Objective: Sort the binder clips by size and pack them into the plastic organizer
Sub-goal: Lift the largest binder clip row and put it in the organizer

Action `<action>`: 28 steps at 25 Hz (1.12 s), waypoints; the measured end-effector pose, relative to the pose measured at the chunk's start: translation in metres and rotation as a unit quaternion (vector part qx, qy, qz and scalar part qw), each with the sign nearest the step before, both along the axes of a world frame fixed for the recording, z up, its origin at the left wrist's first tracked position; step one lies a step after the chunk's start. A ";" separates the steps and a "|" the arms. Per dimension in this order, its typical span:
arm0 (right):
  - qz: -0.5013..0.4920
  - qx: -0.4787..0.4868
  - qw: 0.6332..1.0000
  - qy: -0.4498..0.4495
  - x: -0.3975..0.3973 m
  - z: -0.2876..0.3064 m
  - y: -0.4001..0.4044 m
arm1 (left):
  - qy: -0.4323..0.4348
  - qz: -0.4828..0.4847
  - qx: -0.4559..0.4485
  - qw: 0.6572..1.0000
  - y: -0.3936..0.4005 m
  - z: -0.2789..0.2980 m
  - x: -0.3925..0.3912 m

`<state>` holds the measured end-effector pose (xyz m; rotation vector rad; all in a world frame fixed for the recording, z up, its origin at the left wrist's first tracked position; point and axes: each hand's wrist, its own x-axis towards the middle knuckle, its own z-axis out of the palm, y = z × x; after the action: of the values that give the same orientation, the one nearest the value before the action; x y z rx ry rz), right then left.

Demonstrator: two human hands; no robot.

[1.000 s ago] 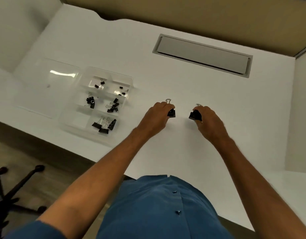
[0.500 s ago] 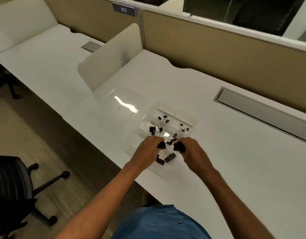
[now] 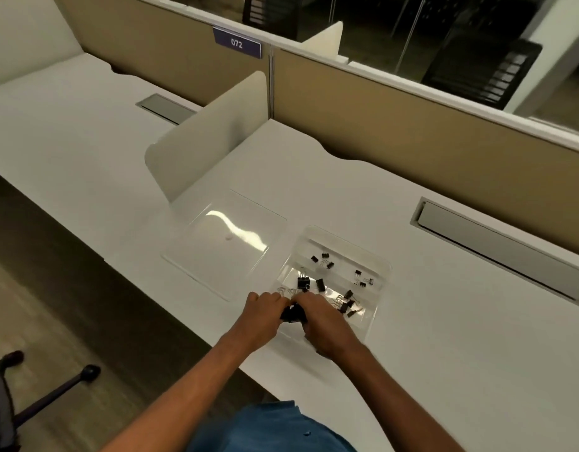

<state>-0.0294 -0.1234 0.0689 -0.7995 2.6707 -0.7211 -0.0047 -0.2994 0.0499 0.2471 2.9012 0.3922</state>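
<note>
A clear plastic organizer (image 3: 381, 268) lies on the white desk, with black binder clips spread over several compartments: small ones (image 3: 324, 260) at the back, medium ones (image 3: 304, 282) in the middle. Both my hands meet over its near left compartment. My left hand (image 3: 260, 313) and my right hand (image 3: 324, 322) have curled fingers around large black clips (image 3: 293, 314) that show between them. How many clips each hand holds is hidden.
The organizer's clear lid (image 3: 226, 246) lies flat to its left. A beige divider panel (image 3: 210, 138) stands behind the lid. A grey cable flap (image 3: 497, 252) is set in the desk at the right. An office chair base (image 3: 53, 389) stands on the floor at the left.
Both hands carried their clips from the bare desk leftward to the organizer and have come together over its near compartment. The camera has tilted up and swung left.
</note>
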 end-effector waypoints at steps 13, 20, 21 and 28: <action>0.023 0.059 0.997 0.052 -0.001 -0.014 -0.006 | -0.012 -0.050 -0.005 0.999 -0.008 -0.005 -0.014; 0.049 0.069 0.995 0.061 0.003 -0.021 -0.005 | 0.020 -0.045 0.002 0.999 -0.012 -0.012 -0.008; 0.058 0.065 0.994 0.059 0.001 -0.025 -0.005 | 0.031 -0.040 0.009 0.999 -0.013 -0.015 -0.006; 0.101 0.035 0.993 0.053 -0.003 -0.028 -0.004 | 0.077 0.033 0.090 0.992 -0.009 -0.009 0.013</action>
<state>-0.0325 -0.1271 0.0409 -1.0980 2.6381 -0.5466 0.0081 -0.3088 0.0410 0.2180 3.0326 0.6758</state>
